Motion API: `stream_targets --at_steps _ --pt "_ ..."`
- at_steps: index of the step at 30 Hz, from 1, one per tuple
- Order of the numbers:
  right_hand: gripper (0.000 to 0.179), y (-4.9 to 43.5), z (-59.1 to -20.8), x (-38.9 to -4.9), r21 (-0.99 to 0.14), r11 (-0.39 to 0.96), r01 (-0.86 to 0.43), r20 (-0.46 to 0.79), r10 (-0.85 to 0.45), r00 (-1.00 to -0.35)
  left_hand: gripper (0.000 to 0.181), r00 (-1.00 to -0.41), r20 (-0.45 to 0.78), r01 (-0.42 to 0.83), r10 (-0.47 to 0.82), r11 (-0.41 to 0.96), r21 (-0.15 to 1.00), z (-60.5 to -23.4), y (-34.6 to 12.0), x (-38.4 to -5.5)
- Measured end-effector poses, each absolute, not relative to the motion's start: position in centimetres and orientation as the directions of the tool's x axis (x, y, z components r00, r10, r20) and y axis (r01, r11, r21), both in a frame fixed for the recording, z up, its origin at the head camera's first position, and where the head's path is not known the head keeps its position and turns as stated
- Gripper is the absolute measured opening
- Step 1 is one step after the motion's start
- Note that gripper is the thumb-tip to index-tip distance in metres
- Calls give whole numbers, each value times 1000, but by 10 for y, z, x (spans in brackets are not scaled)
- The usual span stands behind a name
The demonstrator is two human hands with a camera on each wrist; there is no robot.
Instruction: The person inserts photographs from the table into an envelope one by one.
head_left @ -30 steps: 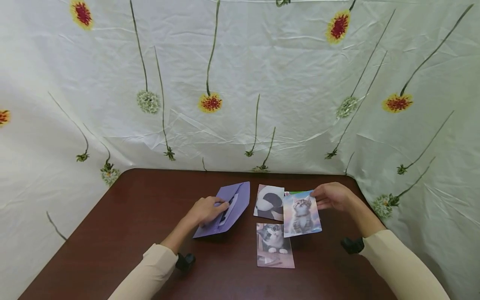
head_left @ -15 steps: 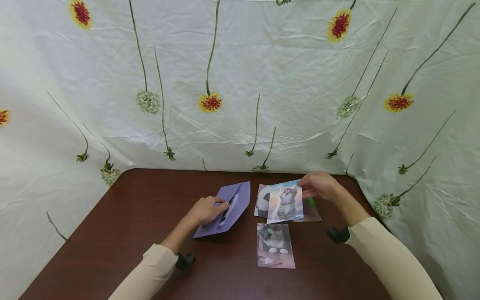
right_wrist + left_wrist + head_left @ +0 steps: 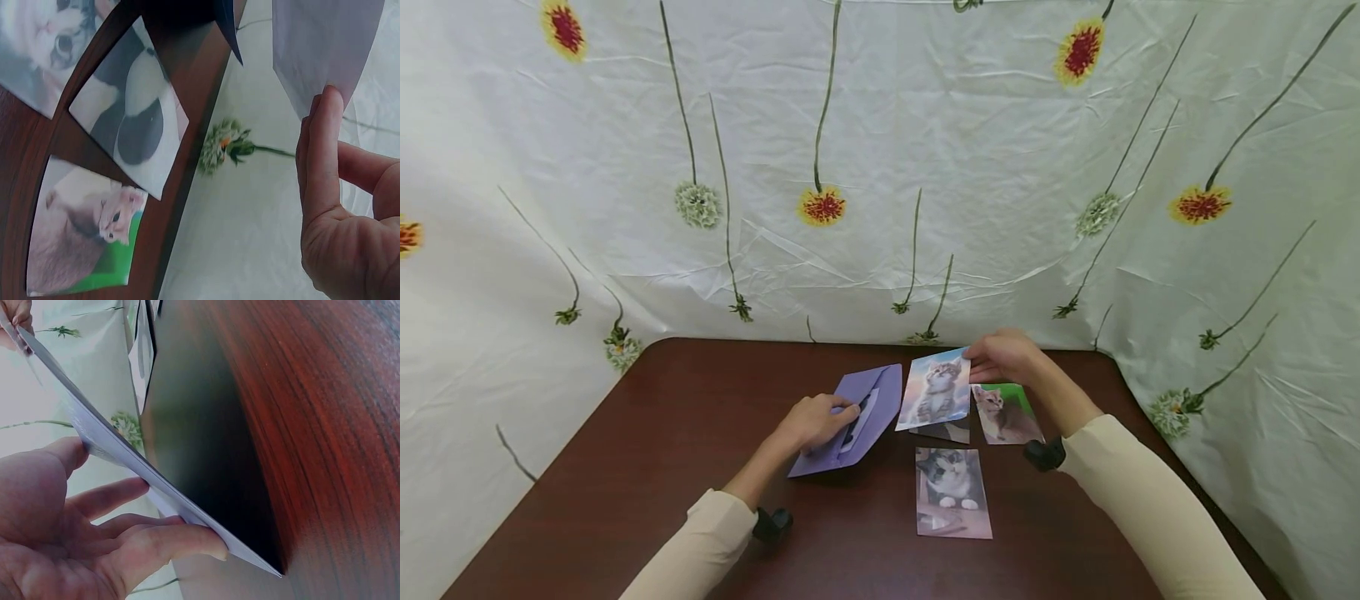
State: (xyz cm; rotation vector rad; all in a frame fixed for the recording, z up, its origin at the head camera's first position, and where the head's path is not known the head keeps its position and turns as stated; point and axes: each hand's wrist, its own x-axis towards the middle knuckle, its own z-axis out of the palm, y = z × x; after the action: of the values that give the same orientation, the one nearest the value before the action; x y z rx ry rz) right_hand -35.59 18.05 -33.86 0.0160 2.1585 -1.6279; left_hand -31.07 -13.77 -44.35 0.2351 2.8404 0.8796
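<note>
My left hand [image 3: 816, 422] pinches a purple envelope [image 3: 886, 408], tilted up off the table, thumb on its upper face. A print [image 3: 858, 421] shows partly at the envelope's opening. The left wrist view has the envelope [image 3: 134, 456] nearly edge-on, fingers along one side. My right hand [image 3: 1006, 357] pinches a kitten photo [image 3: 936, 392] by its upper right corner, raised close to the envelope. From the right wrist only the pale back [image 3: 328, 47] of that photo shows. Below it lies a black-and-white animal photo [image 3: 957, 430], mostly covered in the head view.
A photo of a brown cat on green [image 3: 1006, 412] lies beneath my right wrist. Nearer me is a grey-and-white cat photo [image 3: 953, 493]. The dark brown table [image 3: 700, 433] meets a white flowered cloth [image 3: 760, 275] at the back and sides.
My right hand has carried the kitten photo leftward from above the brown cat photo, now uncovered, to over the black-and-white animal photo. The left hand and envelope have stayed put.
</note>
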Motion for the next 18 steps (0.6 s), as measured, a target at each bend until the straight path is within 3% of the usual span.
stream_targets --at_steps 18 --pt "17 141 -368 -356 -938 209 275 -323 -249 -913 44 -974 -69 149 218 836 528 -440 -138 -311"
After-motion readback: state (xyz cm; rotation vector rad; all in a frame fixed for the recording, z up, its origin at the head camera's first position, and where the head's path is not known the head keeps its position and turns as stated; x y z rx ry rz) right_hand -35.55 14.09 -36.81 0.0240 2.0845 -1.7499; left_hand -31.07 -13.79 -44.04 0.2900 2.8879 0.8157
